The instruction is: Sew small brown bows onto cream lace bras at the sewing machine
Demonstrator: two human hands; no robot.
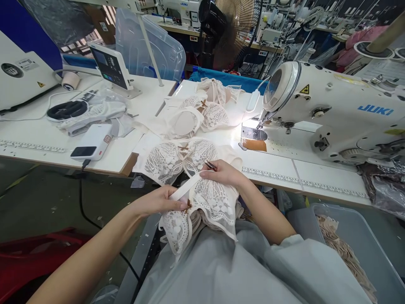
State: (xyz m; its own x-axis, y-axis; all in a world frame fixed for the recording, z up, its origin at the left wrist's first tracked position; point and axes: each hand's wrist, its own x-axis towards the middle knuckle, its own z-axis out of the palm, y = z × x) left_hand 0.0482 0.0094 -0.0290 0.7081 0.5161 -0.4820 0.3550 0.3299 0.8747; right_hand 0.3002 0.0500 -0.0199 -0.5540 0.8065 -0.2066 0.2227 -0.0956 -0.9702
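On my lap lies a white lace bra (215,202) with a small brown bow at its centre. My left hand (164,200) pinches its white strap near the bow. Higher up the strap, my right hand (221,172) is closed on it, with small dark metal thread snips (210,166) also tucked in the fingers. The strap runs fairly straight between both hands. Just beyond, another white lace bra (164,158) hangs over the table's front edge. More bras (215,114) lie in a row behind it, towards the back of the table.
A white JUKI sewing machine (335,97) with a lit needle area stands right. To the left lie a white power bank (92,141), a black round item (68,109) and a control screen (110,67). A grey bin (351,215) of beige pieces sits lower right.
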